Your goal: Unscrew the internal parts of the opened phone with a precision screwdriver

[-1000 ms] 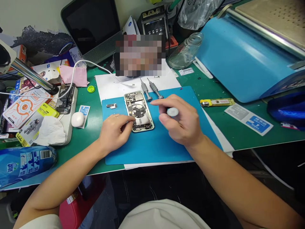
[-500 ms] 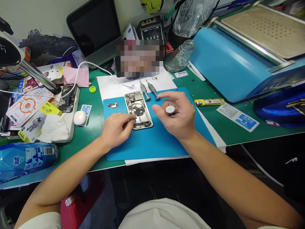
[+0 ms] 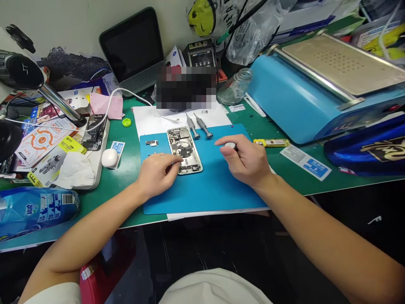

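"Where is the phone?"

"An opened phone (image 3: 185,151), its inner parts exposed, lies face up on a blue mat (image 3: 205,194), a little left of the mat's middle and toward its far edge."

"And the person's hands?"

"Both are bare and over the mat. The left hand (image 3: 160,171) is on the mat's left half, fingers bent, the forefinger and thumb drawn in close at the phone's lower left side. I cannot tell whether they pinch anything. The right hand (image 3: 247,160) is above the mat's right side, apart from the phone. Its fingers curl around a small tool (image 3: 230,145); only the round grey end shows, and the forefinger points out toward the left."

"What else is on the mat?"

"A small metallic part (image 3: 152,143) lies near its left edge. At its far edge are two grey screwdrivers (image 3: 198,128), side by side, tips pointing away from the person."

"And around it?"

"Beyond the mat, white paper (image 3: 152,118) sticks out from underneath. Left of the mat, on the green table (image 3: 131,147), are a green cap (image 3: 126,122) and a rounded white case (image 3: 109,158). Right of the mat is a slim yellow item (image 3: 272,143). Farther off, beyond the mat's far right corner, stand a glass jar (image 3: 236,86) and a large blue machine (image 3: 294,97) with a perforated plate on top."
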Demonstrator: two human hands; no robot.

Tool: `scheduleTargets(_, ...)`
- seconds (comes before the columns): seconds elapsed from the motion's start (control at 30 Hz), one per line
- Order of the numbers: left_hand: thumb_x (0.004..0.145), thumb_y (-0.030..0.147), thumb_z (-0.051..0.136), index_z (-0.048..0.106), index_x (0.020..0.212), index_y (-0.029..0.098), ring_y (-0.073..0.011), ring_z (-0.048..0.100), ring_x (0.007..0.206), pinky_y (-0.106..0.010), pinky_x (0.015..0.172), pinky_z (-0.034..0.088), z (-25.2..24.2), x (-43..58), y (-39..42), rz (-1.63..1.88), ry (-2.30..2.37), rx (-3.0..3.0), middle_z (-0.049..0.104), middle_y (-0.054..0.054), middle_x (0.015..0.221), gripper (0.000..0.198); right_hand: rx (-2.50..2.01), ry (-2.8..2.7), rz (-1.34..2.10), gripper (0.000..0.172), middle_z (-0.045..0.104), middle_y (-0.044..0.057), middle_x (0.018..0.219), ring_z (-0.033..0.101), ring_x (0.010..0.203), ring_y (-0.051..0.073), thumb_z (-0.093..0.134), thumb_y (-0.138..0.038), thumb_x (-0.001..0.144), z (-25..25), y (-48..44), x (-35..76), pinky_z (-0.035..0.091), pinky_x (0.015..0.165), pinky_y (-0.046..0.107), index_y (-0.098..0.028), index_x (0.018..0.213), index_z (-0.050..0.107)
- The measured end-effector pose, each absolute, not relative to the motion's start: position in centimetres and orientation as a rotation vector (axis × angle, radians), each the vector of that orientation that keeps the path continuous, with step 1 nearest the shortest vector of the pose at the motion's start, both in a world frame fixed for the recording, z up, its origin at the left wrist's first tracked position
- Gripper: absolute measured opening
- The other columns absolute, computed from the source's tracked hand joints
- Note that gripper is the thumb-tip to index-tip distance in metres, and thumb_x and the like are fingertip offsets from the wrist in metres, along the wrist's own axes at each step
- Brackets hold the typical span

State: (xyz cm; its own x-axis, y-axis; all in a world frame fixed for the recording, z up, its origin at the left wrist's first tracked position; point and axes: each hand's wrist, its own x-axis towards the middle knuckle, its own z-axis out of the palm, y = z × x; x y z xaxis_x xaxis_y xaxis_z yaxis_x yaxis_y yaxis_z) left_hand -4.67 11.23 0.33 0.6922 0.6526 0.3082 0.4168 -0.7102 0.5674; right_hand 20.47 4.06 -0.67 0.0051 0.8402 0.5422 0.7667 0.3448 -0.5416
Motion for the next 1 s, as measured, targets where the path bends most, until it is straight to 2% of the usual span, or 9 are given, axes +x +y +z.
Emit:
scheduleTargets(0.17,0.097,0.021,0.053,0.074,0.102,0.023,-0.0180,0.068,0.072,-0.031,0.073,0.048,0.3,-4.7,11.2,0.704,0.798,2.455,0.073,0.000,0.075,0.022,-1.492,-1.691,0.012,0.015,0.060,-0.002,0.062,0.050,0.044,0.015,0.054,-0.036,0.100,-1.6,4.2,20.2,0.041,0.049,0.030,-0.026,0.107,0.063)
scheduleTargets(0.27,0.097,0.019,0.054,0.074,0.101,0.022,-0.0180,0.069,0.074,-0.031,0.072,0.047,0.4,-4.7,11.2,0.707,0.755,2.460,0.075,0.000,0.079,0.021,-1.406,-1.761,-0.022,0.018,0.058,-0.003,0.065,0.052,0.049,0.016,0.058,-0.033,0.097,-1.2,4.1,20.0,0.045,0.051,0.030,-0.025,0.112,0.061)
scheduleTargets(0.4,0.098,0.020,0.054,0.074,0.101,0.022,-0.0176,0.070,0.074,-0.030,0.073,0.047,0.4,-4.8,11.3,0.715,0.694,2.458,0.076,-0.001,0.081,0.020,-1.282,-2.022,-0.011,0.016,0.066,0.006,0.081,0.063,0.073,0.022,0.047,-0.025,0.098,-0.1,4.4,20.5,0.053,0.067,0.036,-0.024,0.097,0.063)
scheduleTargets(0.5,0.098,0.021,0.054,0.074,0.102,0.022,-0.0175,0.071,0.074,-0.029,0.072,0.048,0.3,-4.9,11.3,0.717,0.651,2.461,0.076,-0.002,0.082,0.021,-1.299,-2.156,-0.198,0.018,0.069,0.011,0.099,0.065,0.093,0.027,0.052,-0.027,0.100,0.7,4.7,21.7,0.053,0.080,0.042,-0.022,0.091,0.068)
scheduleTargets(0.63,0.098,0.021,0.053,0.074,0.102,0.022,-0.0177,0.071,0.076,-0.029,0.072,0.048,0.2,-4.9,11.3,0.722,0.628,2.467,0.076,-0.002,0.083,0.022,-1.392,-2.070,-0.347,0.016,0.065,0.011,0.102,0.058,0.070,0.018,0.059,-0.028,0.099,1.0,5.0,24.2,0.051,0.061,0.033,-0.022,0.100,0.074)
scheduleTargets(0.67,0.098,0.021,0.053,0.074,0.102,0.022,-0.0177,0.071,0.076,-0.029,0.072,0.048,0.2,-4.9,11.3,0.725,0.627,2.468,0.077,-0.002,0.084,0.022,-1.411,-2.065,-0.323,0.017,0.065,0.011,0.105,0.060,0.070,0.017,0.058,-0.026,0.099,0.8,5.2,24.8,0.052,0.061,0.033,-0.022,0.101,0.074)
scheduleTargets(0.8,0.098,0.021,0.052,0.074,0.102,0.021,-0.0175,0.072,0.075,-0.029,0.072,0.049,0.1,-4.9,11.3,0.744,0.625,2.471,0.077,-0.002,0.083,0.022,-1.462,-2.113,-0.164,0.027,0.062,0.015,0.130,0.071,0.098,0.027,0.048,-0.016,0.097,-0.7,6.3,26.7,0.061,0.078,0.042,-0.019,0.106,0.073)
scheduleTargets(0.9,0.098,0.022,0.052,0.074,0.102,0.021,-0.0176,0.072,0.076,-0.029,0.072,0.050,0.0,-4.9,11.4,0.764,0.614,2.473,0.077,-0.003,0.084,0.022,-1.482,-2.171,-0.045,0.036,0.055,0.016,0.144,0.066,0.122,0.034,0.044,-0.011,0.094,-1.9,7.3,27.2,0.060,0.096,0.050,-0.018,0.118,0.070)
scheduleTargets(1.0,0.099,0.022,0.052,0.074,0.102,0.020,-0.0179,0.073,0.078,-0.029,0.073,0.051,0.0,-4.8,11.4,0.782,0.598,2.469,0.077,-0.003,0.084,0.022,-1.503,-2.206,0.033,0.047,0.055,0.014,0.147,0.062,0.129,0.033,0.039,-0.006,0.092,-2.6,8.0,27.3,0.059,0.102,0.050,-0.020,0.127,0.067)
